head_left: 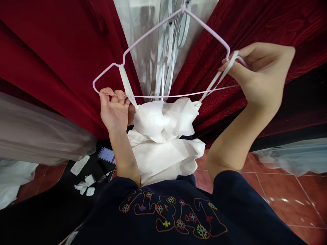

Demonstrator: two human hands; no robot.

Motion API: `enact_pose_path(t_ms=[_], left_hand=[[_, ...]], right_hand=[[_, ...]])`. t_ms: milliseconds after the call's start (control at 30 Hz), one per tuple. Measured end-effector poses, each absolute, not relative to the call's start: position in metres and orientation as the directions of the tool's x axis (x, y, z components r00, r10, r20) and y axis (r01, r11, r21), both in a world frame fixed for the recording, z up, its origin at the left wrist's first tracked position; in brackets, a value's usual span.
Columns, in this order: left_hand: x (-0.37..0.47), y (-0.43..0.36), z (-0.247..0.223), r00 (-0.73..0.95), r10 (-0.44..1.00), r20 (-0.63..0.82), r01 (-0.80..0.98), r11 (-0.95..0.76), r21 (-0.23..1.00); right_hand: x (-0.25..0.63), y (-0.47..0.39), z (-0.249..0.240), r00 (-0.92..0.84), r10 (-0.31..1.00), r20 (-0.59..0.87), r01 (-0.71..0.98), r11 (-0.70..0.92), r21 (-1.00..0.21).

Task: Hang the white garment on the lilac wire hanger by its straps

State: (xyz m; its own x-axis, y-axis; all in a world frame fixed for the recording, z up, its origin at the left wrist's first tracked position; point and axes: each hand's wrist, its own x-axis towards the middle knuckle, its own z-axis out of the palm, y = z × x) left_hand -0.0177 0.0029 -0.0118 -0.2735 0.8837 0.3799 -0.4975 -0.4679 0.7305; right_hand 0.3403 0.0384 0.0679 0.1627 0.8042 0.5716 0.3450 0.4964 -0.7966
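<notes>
A pale lilac clothes hanger (pixel 150 31) is held up in front of me. My left hand (pixel 113 107) has its fingers curled round the hanger's lower bar near the left end. From the left notch hangs one strap (pixel 126 85) of a white ruffled garment (pixel 166 158). At the right end, my right hand (pixel 258 69) pinches the other white strap (pixel 232 64) against the hanger, the strap looped around the hanger's arm there. Below the bar the garment's body drops in folds to my lap.
Dark red curtains (pixel 63 51) hang on both sides, with sheer white fabric and a pale metal grille (pixel 168 51) between them. At lower left a lit phone (pixel 106 155), a white charger (pixel 90 180) and small white items lie on a black surface (pixel 51 214). Red tiles (pixel 283 190) cover the floor.
</notes>
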Motion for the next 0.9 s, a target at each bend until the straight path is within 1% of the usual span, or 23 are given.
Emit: enact_pose_path(t_ms=[67,133,200,300,333,367,400,433,467,500,533,567,633,700,800,900], left_hand=[[-0.016,0.002,-0.012,-0.290,0.882,0.373,-0.450,-0.469,0.760],[-0.015,0.002,-0.013,-0.311,0.878,0.364,-0.415,-0.470,0.779],[-0.015,0.003,-0.015,-0.301,0.879,0.369,-0.451,-0.473,0.757],[-0.016,0.006,-0.018,-0.278,0.878,0.389,-0.541,-0.478,0.693],[-0.016,0.006,-0.018,-0.276,0.877,0.392,-0.552,-0.479,0.683],[-0.016,0.006,-0.018,-0.275,0.878,0.392,-0.555,-0.478,0.681],[-0.015,0.006,-0.018,-0.273,0.881,0.387,-0.556,-0.473,0.683],[-0.014,0.005,-0.017,-0.269,0.885,0.379,-0.557,-0.464,0.688],[-0.014,0.004,-0.016,-0.271,0.891,0.365,-0.555,-0.455,0.697],[-0.014,0.003,-0.016,-0.278,0.896,0.345,-0.539,-0.443,0.716],[-0.013,0.002,-0.016,-0.291,0.900,0.323,-0.508,-0.432,0.745],[-0.013,0.001,-0.016,-0.304,0.903,0.304,-0.464,-0.419,0.780],[-0.013,-0.001,-0.018,-0.301,0.913,0.276,-0.370,-0.379,0.848],[-0.011,-0.004,-0.021,-0.244,0.937,0.251,-0.301,-0.319,0.899],[-0.003,-0.014,-0.019,-0.170,0.957,0.236,-0.156,-0.262,0.952],[0.002,-0.031,-0.007,-0.157,0.942,0.296,0.008,-0.298,0.954]], right_hand=[[0.340,0.039,0.068,0.182,0.794,0.581,0.354,0.498,-0.792],[0.340,0.038,0.062,0.221,0.728,0.649,0.332,0.570,-0.752],[0.335,0.033,0.054,0.280,0.602,0.748,0.320,0.675,-0.664],[0.312,0.017,0.043,0.339,0.352,0.873,0.323,0.828,-0.459],[0.302,0.010,0.039,0.310,0.334,0.890,0.314,0.848,-0.427],[0.291,0.003,0.035,0.245,0.386,0.889,0.302,0.842,-0.448],[0.280,-0.003,0.030,0.137,0.485,0.864,0.297,0.812,-0.503],[0.270,-0.008,0.024,-0.008,0.599,0.801,0.308,0.763,-0.568],[0.259,-0.011,0.017,-0.144,0.684,0.715,0.326,0.715,-0.618],[0.250,-0.012,0.009,-0.243,0.735,0.633,0.344,0.675,-0.652],[0.240,-0.013,0.001,-0.287,0.761,0.582,0.355,0.648,-0.674],[0.232,-0.012,-0.008,-0.263,0.774,0.576,0.352,0.633,-0.690],[0.218,-0.010,-0.024,-0.121,0.780,0.614,0.340,0.614,-0.713],[0.208,-0.008,-0.036,0.001,0.763,0.646,0.318,0.613,-0.724],[0.201,-0.006,-0.043,0.062,0.747,0.662,0.272,0.626,-0.731],[0.200,-0.004,-0.041,0.077,0.742,0.666,0.267,0.628,-0.731]])
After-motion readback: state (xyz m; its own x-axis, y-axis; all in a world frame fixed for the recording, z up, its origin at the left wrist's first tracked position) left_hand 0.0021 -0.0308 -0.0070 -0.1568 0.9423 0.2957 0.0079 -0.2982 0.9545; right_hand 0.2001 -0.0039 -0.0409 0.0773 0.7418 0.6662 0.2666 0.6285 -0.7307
